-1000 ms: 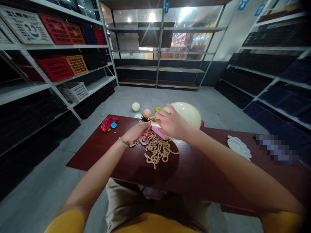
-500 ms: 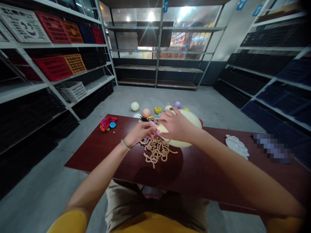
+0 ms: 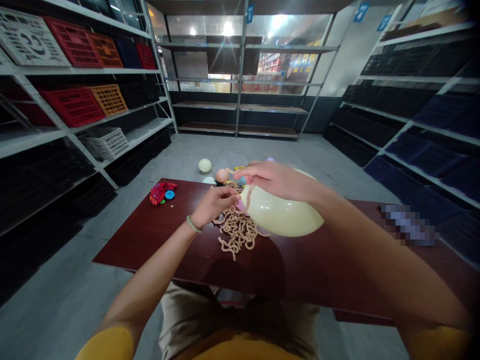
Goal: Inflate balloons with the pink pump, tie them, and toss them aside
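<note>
A pale yellow inflated balloon [image 3: 287, 215] hangs over the table, its neck toward the left. My left hand [image 3: 217, 205] is closed in a pinch at this neck, with a bit of pink [image 3: 242, 206] showing beside the fingers. My right hand [image 3: 272, 177] reaches across the balloon's top, fingers pointing left. A thin tan strand [image 3: 249, 197] runs down from these fingers across the balloon near the neck, and one end sticks out past the fingertips. Below lies a tangled pile of similar tan, curly strands [image 3: 238, 235] on the table.
On the dark red table [image 3: 150, 235], a red crumpled item [image 3: 159, 192] and a blue piece [image 3: 170, 194] lie at left; a blurred packet [image 3: 408, 225] is at right. Small balloons, including a pale one [image 3: 205, 165] and an orange one [image 3: 222, 175], sit beyond. Crate-filled shelves [image 3: 73, 105] line the sides.
My right hand has gone from gripping around the balloon's neck end to stretching over its top with the tan strand. The balloon has swung lower and nearer; my left hand keeps its pinch.
</note>
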